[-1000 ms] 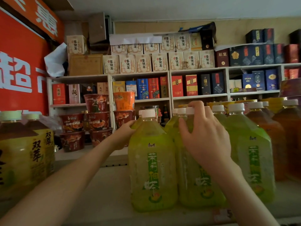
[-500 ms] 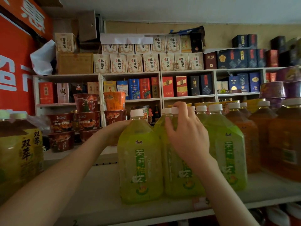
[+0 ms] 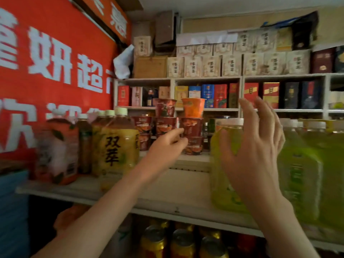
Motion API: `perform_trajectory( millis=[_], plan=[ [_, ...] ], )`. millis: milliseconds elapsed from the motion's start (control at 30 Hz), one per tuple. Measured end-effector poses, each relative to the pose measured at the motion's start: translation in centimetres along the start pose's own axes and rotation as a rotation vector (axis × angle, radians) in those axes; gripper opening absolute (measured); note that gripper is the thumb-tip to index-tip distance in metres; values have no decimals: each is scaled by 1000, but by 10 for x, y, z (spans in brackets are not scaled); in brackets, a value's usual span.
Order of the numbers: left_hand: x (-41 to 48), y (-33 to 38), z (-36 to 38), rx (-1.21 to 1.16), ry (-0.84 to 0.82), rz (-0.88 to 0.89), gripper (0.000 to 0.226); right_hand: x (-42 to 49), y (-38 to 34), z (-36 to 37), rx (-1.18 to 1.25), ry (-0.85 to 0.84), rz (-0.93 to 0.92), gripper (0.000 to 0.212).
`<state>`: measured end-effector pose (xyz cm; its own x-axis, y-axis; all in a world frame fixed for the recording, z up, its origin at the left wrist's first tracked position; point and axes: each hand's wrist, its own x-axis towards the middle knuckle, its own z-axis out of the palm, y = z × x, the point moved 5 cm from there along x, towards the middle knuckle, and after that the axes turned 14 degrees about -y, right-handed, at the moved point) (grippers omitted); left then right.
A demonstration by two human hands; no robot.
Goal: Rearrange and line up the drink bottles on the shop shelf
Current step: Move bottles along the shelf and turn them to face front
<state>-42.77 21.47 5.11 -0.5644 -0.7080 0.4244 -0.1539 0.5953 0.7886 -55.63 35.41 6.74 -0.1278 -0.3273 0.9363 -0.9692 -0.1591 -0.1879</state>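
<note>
Large green tea bottles with white caps stand in a row at the right of the shelf. My right hand hovers in front of the leftmost green bottle, fingers spread, holding nothing. My left hand reaches over the bare middle of the shelf, fingers loosely extended and empty, between the green bottles and the yellow bottles at the left. A peach-coloured bottle and a slim dark bottle stand left of the yellow ones.
Stacked instant-noodle cups sit behind the shelf gap. Boxed goods fill the white back shelves. A red sign covers the left wall. Cans stand on the shelf below.
Both hands have let go of the green bottles and opened. The view has swung left, bringing the yellow and peach bottles further into sight; my left hand moved leftward away from the green bottle.
</note>
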Motion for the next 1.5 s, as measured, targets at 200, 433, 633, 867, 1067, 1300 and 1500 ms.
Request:
perform_trajectory(
  millis=[200, 433, 633, 867, 1067, 1300, 1500],
  plan=[
    [-86, -18, -63, 53, 205, 59, 34, -23, -86, 62, 207, -194, -139, 54],
    [-150, -66, -134, 86, 388, -19, 25, -46, -153, 121, 348, -413, -223, 54],
    [-180, -115, -188, 149, 557, -11, 25, -55, -197, 161, 435, -483, -318, 48],
    [-144, -106, -273, 573, 676, -22, 81, 44, -263, 227, 564, -664, -243, 41],
    [-87, -121, -300, 604, 514, -194, 113, 105, -276, 316, 454, -1030, 114, 37],
    [-71, -134, -306, 630, 499, -210, 103, 118, -271, 369, 328, -1081, 222, 33],
    [-72, -134, -306, 618, 434, -255, 104, 123, -271, 370, 283, -946, 260, 28]
  ],
)
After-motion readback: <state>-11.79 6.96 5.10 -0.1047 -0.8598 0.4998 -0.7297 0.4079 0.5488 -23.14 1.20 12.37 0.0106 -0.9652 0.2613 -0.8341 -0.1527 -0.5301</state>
